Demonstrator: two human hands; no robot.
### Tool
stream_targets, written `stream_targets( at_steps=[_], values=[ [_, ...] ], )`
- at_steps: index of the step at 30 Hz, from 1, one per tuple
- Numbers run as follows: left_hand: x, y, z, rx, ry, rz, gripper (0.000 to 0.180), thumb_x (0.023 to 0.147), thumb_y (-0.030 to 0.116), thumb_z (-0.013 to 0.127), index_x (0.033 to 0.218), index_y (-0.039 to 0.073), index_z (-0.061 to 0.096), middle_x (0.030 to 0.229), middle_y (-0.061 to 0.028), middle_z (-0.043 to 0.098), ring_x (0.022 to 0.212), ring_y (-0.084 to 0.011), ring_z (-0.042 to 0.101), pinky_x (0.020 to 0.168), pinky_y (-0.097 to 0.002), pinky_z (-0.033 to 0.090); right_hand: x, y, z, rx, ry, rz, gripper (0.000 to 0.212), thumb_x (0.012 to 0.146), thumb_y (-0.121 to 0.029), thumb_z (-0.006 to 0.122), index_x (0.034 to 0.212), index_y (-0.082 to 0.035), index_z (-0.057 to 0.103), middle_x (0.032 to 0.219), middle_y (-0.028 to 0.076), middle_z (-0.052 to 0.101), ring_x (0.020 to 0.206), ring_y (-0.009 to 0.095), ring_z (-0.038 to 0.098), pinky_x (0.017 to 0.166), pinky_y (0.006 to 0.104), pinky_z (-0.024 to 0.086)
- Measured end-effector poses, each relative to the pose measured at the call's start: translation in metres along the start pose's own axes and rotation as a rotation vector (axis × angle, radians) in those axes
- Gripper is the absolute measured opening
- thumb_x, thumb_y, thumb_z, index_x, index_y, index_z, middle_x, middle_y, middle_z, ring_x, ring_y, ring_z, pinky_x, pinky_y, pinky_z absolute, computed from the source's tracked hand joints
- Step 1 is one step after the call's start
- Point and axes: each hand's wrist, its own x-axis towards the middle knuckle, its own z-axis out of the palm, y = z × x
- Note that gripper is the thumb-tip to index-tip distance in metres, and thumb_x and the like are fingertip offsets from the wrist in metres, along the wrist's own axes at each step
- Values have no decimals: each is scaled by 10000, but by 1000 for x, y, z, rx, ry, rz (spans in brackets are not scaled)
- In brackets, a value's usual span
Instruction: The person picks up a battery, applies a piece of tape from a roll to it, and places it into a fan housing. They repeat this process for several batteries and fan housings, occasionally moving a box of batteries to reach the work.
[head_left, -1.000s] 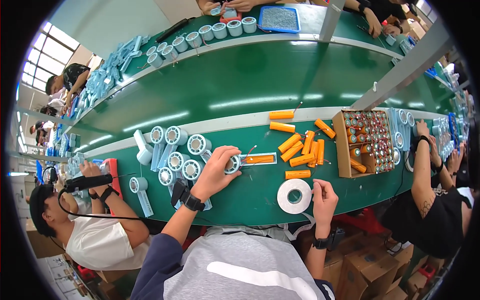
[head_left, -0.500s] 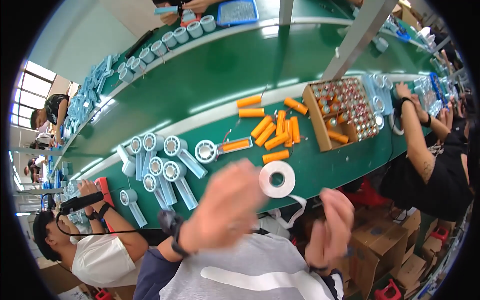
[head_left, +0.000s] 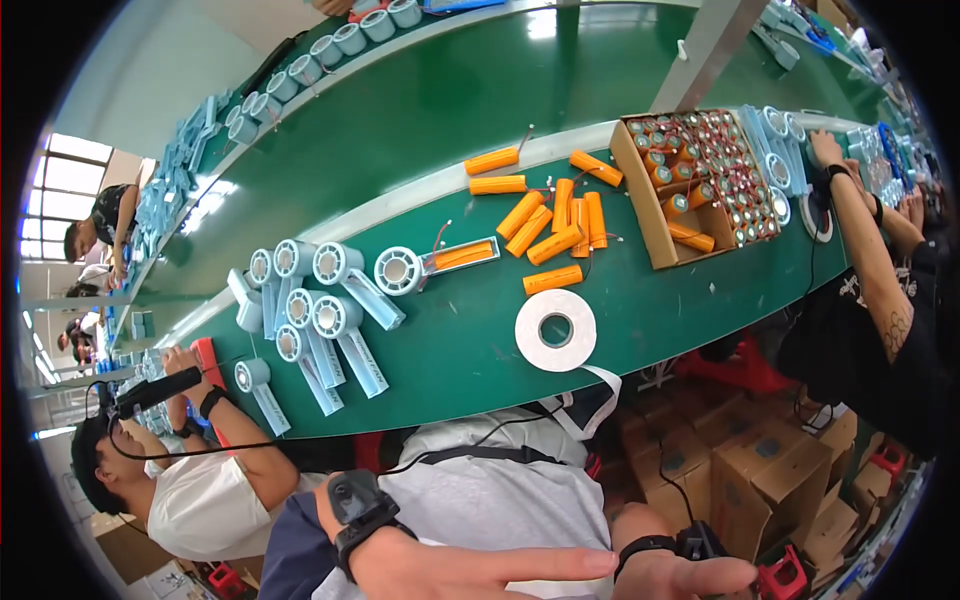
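Note:
My left hand [head_left: 465,562] is low at the front, in front of my grey shirt, with its index finger stretched out to the right. My right hand [head_left: 690,577] is beside it, a finger extended, its lower part cut off by the picture's edge. I see nothing held in either hand. Beyond them, a roll of white tape [head_left: 533,345] lies flat near the table's front edge, its loose end hanging over. Behind it are several orange battery packs [head_left: 553,245] with wires. A light-blue fan housing [head_left: 398,271] lies with an orange battery in its handle.
Several light-blue fan housings [head_left: 335,318] stand left on the green table [head_left: 450,375]. A cardboard box [head_left: 640,218] of batteries is at the right. Co-workers sit on both sides, one with an arm [head_left: 875,265] on the table. Cardboard cartons [head_left: 765,480] stand on the floor.
Both hands have moved back from beside the tape roll, down toward the lower edge. The view has shifted slightly. The roll and batteries lie as before.

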Motion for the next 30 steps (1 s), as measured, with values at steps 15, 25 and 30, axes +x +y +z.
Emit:
stream_targets(
  at_steps=[15,25,30],
  values=[
    [-40,-29,-53,359,-125,181,248,864,98,682,1112,101,672,1247,-136,579,1111,-306,633,970,-567,388,-11,30,-55,-386,-726,487,274,934,-214,551,819,19,637,920,176,677,884,382,649,821,472,531],
    [-82,-179,-54,912,-27,-297,216,826,138,745,1028,86,688,708,-9,649,688,-233,629,631,-392,491,-12,251,-4,-560,-314,809,194,936,-134,673,1042,28,663,893,132,715,745,168,660,664,309,521],
    [-78,-192,-38,1046,-192,-320,299,799,105,695,1094,81,649,694,-29,632,580,-222,623,541,-377,480,-4,300,19,-580,-433,961,301,922,-122,695,1172,4,585,953,151,711,807,182,676,750,319,536]
  ],
)
